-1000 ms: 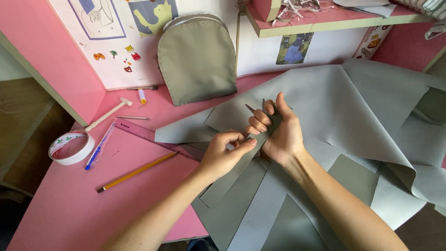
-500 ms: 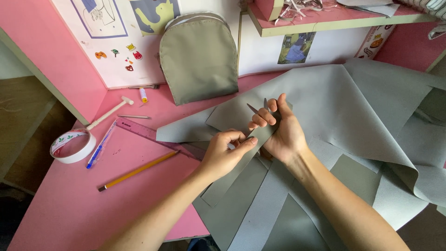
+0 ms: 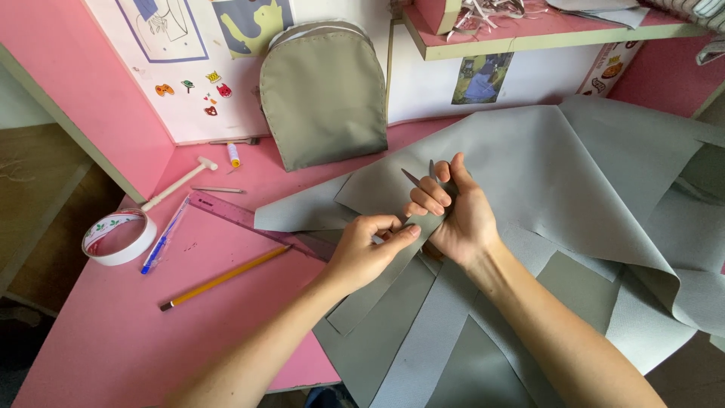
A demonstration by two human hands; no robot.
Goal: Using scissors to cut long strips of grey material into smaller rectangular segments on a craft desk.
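One large grey sheet covers the tabletop's right half, several cut strips below it. One narrow strip runs diagonally from the front edge up to both hands. The right hand is closed round one pair of scissors, blades apart; the left hand, nearer, pinches the strip.

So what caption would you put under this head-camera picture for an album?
Two hands at a pink desk: right hand grips scissors, left hand pinches a strip of grey fabric.
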